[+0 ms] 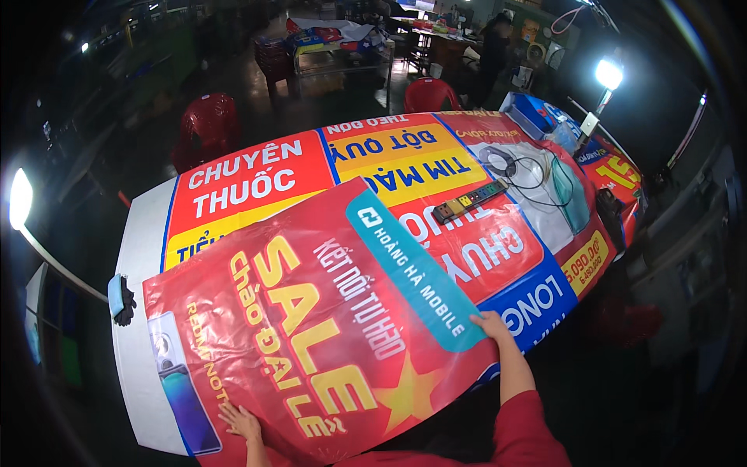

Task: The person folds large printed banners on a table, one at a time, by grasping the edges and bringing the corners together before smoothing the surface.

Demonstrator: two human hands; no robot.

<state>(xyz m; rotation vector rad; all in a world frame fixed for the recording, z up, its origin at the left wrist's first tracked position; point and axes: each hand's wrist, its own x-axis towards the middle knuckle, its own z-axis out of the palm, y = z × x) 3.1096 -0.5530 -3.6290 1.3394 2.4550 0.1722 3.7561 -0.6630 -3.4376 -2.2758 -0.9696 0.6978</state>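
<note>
A large red printed vinyl banner (311,292) with yellow lettering, a teal block and part of a yellow star lies across the near left of the table. Flat on its near edge, beside the printed picture of a phone, rests my left hand (240,422) with fingers spread. My right hand (492,325) is at the banner's right edge, by the end of the teal block, its fingers closed on that edge. Beneath lie other printed sheets (245,183) in red, yellow and blue, partly covered by the banner.
A power strip (471,201) lies mid-table, its black cable (520,167) coiled to the right. Black gloves (122,300) sit at the left edge. Lit lamps stand left (21,198) and right (608,75). Red chairs (208,124) line the far side; a person (495,58) is farther back.
</note>
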